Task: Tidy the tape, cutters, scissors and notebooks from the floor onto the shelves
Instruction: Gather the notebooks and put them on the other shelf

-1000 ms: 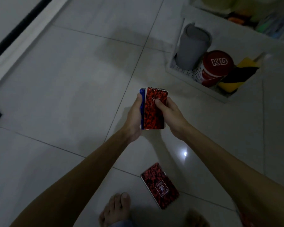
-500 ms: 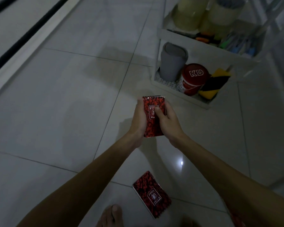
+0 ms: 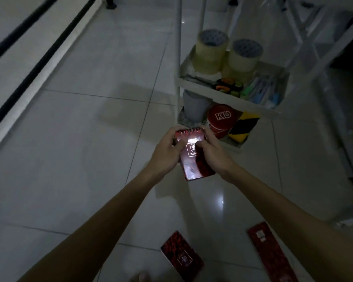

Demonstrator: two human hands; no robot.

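My left hand and my right hand both grip a stack of red spiral notebooks, held flat just in front of the white shelf unit. A second red notebook lies on the floor near my foot, and a third lies to its right, partly behind my right forearm. On the upper shelf stand two rolls of clear tape, with cutters and scissors in front of them.
The lower shelf holds a grey cup, a red KD tin and a yellow-black tape roll. A white wall base with a black strip runs along the left. Pale floor tiles spread between.
The view has lifted and moved toward the shelves. The notebooks in my hands went from upright to lying flat, closer to the lower shelf. A third notebook on the floor came into view.
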